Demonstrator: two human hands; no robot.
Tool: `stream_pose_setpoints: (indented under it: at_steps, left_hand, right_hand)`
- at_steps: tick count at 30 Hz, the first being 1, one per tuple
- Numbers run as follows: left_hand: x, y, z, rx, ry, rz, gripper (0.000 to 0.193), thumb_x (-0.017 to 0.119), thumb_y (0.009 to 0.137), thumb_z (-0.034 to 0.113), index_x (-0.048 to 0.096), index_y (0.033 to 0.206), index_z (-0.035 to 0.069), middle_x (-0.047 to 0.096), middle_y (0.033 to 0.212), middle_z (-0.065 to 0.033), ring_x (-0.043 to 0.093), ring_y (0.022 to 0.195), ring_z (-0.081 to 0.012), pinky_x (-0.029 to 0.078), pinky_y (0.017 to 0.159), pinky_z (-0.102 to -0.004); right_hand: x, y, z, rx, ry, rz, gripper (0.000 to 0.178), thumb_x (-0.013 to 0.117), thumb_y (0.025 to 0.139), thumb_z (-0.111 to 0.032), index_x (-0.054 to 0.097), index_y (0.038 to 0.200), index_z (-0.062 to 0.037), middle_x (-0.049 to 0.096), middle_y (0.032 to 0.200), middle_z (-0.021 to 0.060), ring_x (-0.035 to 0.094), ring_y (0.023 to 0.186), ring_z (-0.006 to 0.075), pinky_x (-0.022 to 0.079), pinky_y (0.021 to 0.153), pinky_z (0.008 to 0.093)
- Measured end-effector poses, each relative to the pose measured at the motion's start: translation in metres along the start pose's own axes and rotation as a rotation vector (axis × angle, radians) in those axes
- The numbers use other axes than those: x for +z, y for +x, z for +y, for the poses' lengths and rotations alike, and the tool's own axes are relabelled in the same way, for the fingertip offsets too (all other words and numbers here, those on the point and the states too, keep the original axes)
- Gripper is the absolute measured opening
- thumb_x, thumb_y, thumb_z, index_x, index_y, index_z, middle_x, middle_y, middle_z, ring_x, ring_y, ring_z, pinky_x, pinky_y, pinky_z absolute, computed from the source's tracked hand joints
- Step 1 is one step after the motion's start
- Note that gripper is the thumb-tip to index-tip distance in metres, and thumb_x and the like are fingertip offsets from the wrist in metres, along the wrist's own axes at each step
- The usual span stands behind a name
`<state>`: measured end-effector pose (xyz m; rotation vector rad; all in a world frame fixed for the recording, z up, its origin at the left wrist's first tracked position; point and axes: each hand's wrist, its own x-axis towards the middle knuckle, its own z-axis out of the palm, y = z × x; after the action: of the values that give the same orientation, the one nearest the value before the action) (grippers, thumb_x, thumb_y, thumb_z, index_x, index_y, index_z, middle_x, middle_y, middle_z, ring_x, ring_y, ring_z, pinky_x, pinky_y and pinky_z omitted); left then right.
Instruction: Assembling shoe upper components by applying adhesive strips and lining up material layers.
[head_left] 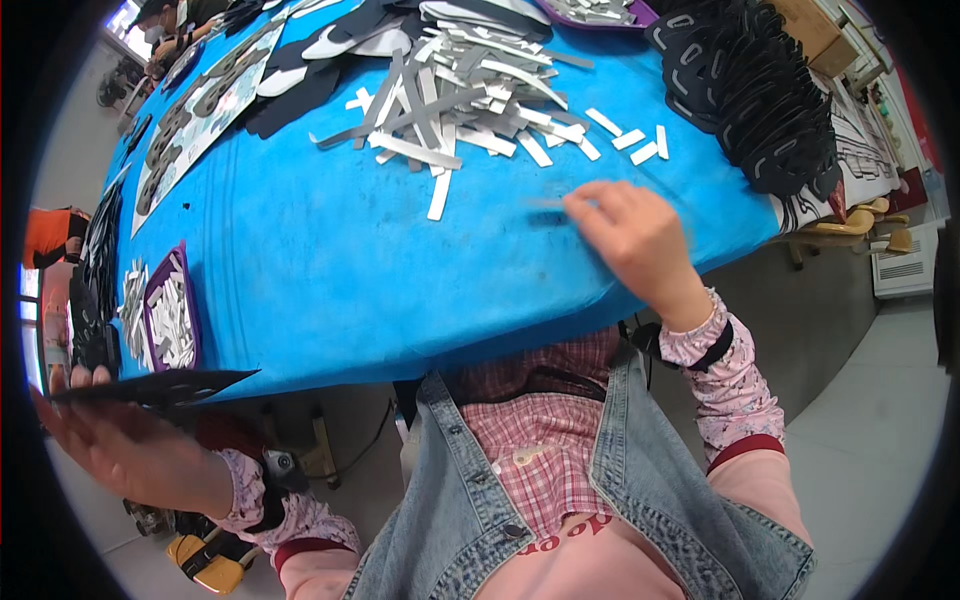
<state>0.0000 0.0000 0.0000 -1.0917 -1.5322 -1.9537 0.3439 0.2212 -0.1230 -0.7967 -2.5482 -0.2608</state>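
Note:
At the lower left, my left hand [140, 450] grips a thin black flat piece [165, 387] seen nearly edge-on, with fingers behind it and the thumb side toward me. Over the table's right half, my right hand [635, 240] is closed in a pinch. A short thin strip [545, 204], smeared by motion, sticks out leftward from its fingertips. Beyond that hand lies a loose heap of grey and white strips [480, 95], with a few single white strips [628, 139] spread to its right.
A blue cloth [300, 270] covers the table. A purple tray [193, 300] of white strips stands near its left edge, another purple tray [640, 14] at the far side. Black slotted pieces [750, 100] are stacked at right. A person [165, 25] sits far left.

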Motion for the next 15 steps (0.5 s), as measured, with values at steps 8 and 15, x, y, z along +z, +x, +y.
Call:
stream_pose_setpoints:
  at_steps: [8, 15]
  left_hand:
    - [0.098, -0.054, 0.021, -0.025, -0.171, -0.858, 0.051, 0.051, 0.09, 0.001, 0.034, 0.138, 0.003, 0.061, 0.107, -0.0098, 0.059, 0.083, -0.0073, 0.047, 0.073, -0.0198]
    - [0.128, -0.086, 0.027, 0.327, -0.227, -0.876, 0.04, 0.059, 0.082, -0.004, 0.046, 0.12, -0.001, 0.063, 0.099, -0.0132, 0.061, 0.082, -0.0162, 0.048, 0.074, -0.0284]
  right_hand:
    - [-0.036, 0.021, -0.055, 0.064, 0.936, 0.082, 0.032, 0.073, 0.075, -0.013, 0.061, 0.104, -0.0038, 0.06, 0.098, 0.0065, 0.06, 0.075, 0.0152, 0.048, 0.057, 0.0257]
    - [-0.023, 0.032, -0.073, 0.336, 1.306, 0.153, 0.02, 0.069, 0.079, -0.004, 0.059, 0.096, 0.0, 0.061, 0.083, 0.0062, 0.062, 0.071, 0.0113, 0.049, 0.057, 0.0231]
